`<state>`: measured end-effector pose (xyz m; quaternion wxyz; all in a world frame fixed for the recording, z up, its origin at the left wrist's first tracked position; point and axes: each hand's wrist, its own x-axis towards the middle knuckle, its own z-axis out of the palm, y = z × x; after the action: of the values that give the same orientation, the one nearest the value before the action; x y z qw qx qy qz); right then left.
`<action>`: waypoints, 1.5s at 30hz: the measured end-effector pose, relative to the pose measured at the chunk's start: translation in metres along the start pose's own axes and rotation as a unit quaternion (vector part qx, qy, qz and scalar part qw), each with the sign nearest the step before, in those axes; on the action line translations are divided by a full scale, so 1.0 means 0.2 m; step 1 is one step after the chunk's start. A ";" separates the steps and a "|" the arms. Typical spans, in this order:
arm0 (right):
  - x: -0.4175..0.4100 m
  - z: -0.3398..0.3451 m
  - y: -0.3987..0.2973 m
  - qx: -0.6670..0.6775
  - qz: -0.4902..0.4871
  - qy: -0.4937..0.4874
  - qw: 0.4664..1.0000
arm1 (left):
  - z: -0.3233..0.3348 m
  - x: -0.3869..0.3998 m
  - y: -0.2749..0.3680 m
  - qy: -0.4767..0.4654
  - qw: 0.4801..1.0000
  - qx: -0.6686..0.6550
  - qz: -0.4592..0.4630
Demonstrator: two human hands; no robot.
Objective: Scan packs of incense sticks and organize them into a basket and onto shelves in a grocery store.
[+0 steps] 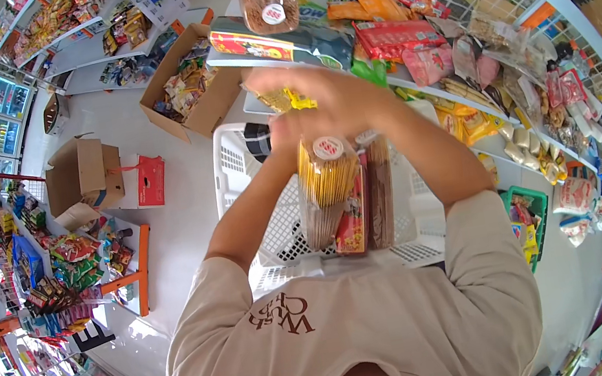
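Both my hands are blurred, meeting above a white perforated plastic basket (415, 193). My right hand (335, 89) reaches across from the right, its fingers over a small gold packet with a bright yellow part (286, 99). Below it, my left hand (291, 130) is partly covered, so its grip is unclear. Just under the hands, a clear-wrapped bundle of yellow-ended sticks (329, 177), probably incense, stands in the basket. Beside it are a long red printed box (350, 215) and a pack of brown sticks (379, 199).
Ahead, a shelf holds a wrapped brown bundle (271, 8), a long dark-green pack (282, 41) and red packets (399, 40). An open carton of small packets (202, 97) sits left of it. Another carton (86, 170) and a green basket (530, 221) flank me.
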<state>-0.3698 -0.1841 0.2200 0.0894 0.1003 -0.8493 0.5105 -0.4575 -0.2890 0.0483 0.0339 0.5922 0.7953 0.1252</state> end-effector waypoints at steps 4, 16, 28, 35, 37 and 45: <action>-0.50 0.21 -0.09 -0.361 -0.012 -0.057 0.931 | -0.09 0.10 0.06 -0.029 0.998 -0.051 0.006; -1.06 0.20 0.05 -0.247 0.249 0.335 0.875 | -0.17 0.17 0.17 -0.010 0.997 -0.064 0.045; -0.85 -0.32 0.31 -0.228 0.125 0.393 0.882 | -0.20 0.18 0.22 0.028 0.997 -0.077 0.014; 0.02 -0.48 0.51 -0.272 0.094 0.258 0.922 | -0.18 0.12 0.29 0.027 0.997 -0.070 -0.035; 0.27 -0.39 0.51 -0.321 0.097 0.207 0.919 | -0.15 0.08 0.29 0.017 0.995 -0.072 -0.061; 0.60 -0.33 0.77 -0.448 0.059 0.168 0.876 | -0.13 0.05 0.30 0.063 0.993 -0.070 -0.071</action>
<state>-0.5233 -0.0642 0.1509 0.2354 -0.0880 -0.9638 0.0891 -0.4095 -0.2668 0.0879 0.0345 0.5212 0.8252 0.2150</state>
